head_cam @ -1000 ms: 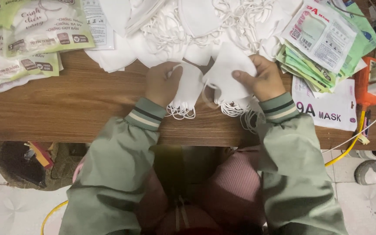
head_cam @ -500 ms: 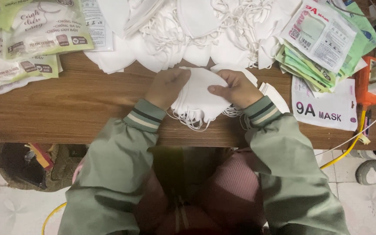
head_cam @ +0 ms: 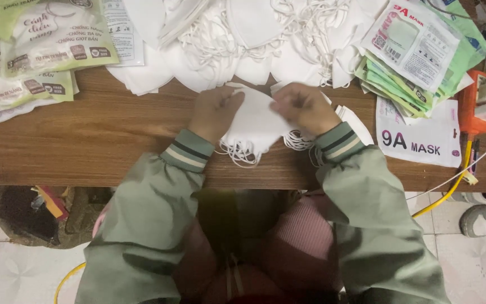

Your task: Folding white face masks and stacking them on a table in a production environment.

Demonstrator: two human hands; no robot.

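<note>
Between our hands, a stack of white face masks (head_cam: 256,121).
We pinch it with left hand (head_cam: 214,112) and right hand (head_cam: 305,107), edges best squared, loops tucked.

Small packing workshop, home-style. Wooden table (head_cam: 102,135): heap of loose white masks (head_cam: 254,34) just beyond the hands, stacked printed pouches (head_cam: 417,50) to their right, filled packets (head_cam: 35,50) far left. Tiled floor (head_cam: 7,270) below.

Both forearms reach forward and angle inward, in green sleeves with striped cuffs. The left hand (head_cam: 216,111) and the right hand (head_cam: 305,107) sit close together, knuckles up, fingers curled and pinched shut, thumbs turned toward each other.
</note>
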